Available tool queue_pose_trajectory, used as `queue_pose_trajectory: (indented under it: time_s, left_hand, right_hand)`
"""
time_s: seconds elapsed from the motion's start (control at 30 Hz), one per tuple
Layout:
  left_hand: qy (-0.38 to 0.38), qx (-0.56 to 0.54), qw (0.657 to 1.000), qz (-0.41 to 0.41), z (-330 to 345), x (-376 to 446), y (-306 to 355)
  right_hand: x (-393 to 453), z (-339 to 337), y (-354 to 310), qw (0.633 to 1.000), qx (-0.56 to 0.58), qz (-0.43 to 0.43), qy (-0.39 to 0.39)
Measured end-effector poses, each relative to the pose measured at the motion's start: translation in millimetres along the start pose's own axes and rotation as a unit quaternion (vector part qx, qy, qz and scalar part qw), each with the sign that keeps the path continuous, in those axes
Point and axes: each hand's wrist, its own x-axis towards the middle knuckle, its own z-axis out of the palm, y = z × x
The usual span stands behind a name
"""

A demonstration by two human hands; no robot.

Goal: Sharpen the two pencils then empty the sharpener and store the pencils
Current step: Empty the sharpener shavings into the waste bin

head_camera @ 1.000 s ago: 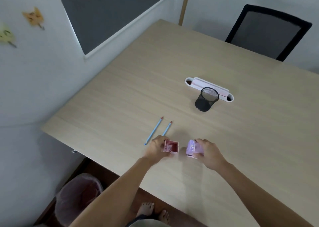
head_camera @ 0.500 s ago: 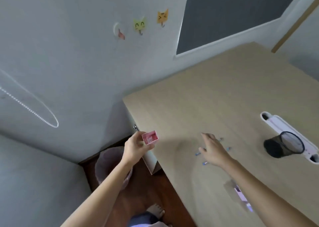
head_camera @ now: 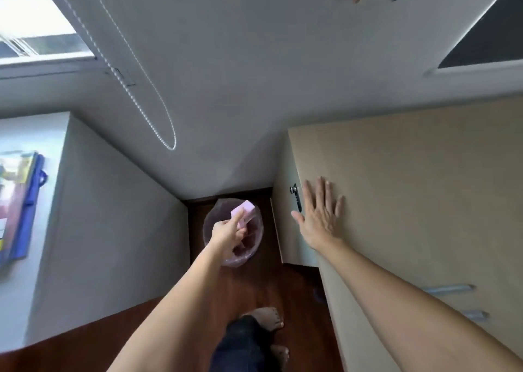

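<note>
While over bin [head_camera: 210, 224], pink tray [head_camera: 244, 213] pinched in left fingers [head_camera: 240, 233]

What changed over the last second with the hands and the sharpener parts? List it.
The left hand lifted the pink shavings tray off the table and carried it left and down, so it now sits over the bin on the floor. The right hand let go of the purple sharpener body and now lies flat on the table near its corner. Unchanged: the left grip on the tray; both pencils lie on the table.
</note>
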Motion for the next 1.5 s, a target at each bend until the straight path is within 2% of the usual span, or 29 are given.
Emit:
queue_pose_trajectory:
  time_s: [0.07,0.13,0.23,0.4,0.63,0.7,0.8,0.9,1.0,1.07,1.2,1.3,1.4,1.5]
  left_hand:
    - [-0.021,-0.099,0.988,-0.112,-5,21,10]
    - [-0.036,-0.159,0.961,-0.223,-9,40,25]
    - [-0.050,-0.181,0.939,-0.287,-13,62,40]
    - [-0.011,-0.125,0.946,-0.300,-19,82,43]
    - [0.004,-0.177,0.945,-0.275,-9,89,43]
    - [0.039,-0.181,0.942,-0.282,-5,92,38]
    - [0.000,-0.227,0.939,-0.260,2,91,36]
    - [0.017,-0.272,0.923,-0.272,2,91,33]
    - [-0.056,-0.305,0.918,-0.248,2,90,32]
    - [-0.050,-0.318,0.908,-0.267,0,86,28]
    - [-0.068,-0.328,0.908,-0.250,-3,81,16]
    - [-0.011,-0.313,0.913,-0.261,-7,85,15]
    - [-0.080,-0.296,0.921,-0.241,-3,84,21]
    - [-0.057,-0.254,0.928,-0.266,-3,76,22]
  right_hand:
    - [-1,8,3,0.999,-0.027,0.002,0.036]
    - [-1,14,7,0.997,-0.035,-0.005,0.069]
    - [-2,14,8,0.995,-0.037,-0.006,0.092]
    - [-2,13,9,0.995,-0.038,-0.004,0.097]
    - [-3,14,9,0.994,-0.030,-0.005,0.108]
    - [-2,15,8,0.993,-0.029,-0.003,0.111]
    - [-3,14,9,0.994,-0.034,-0.004,0.104]
    - [-4,14,8,0.994,-0.025,-0.007,0.102]
    - [-4,13,8,0.994,-0.028,-0.005,0.101]
    - [-3,13,7,0.995,-0.027,-0.004,0.098]
    - [-2,13,8,0.994,-0.029,-0.006,0.100]
    - [-4,14,6,0.994,-0.034,-0.011,0.100]
    - [-2,13,8,0.994,-0.030,-0.008,0.101]
    - [-4,15,8,0.995,-0.029,-0.008,0.096]
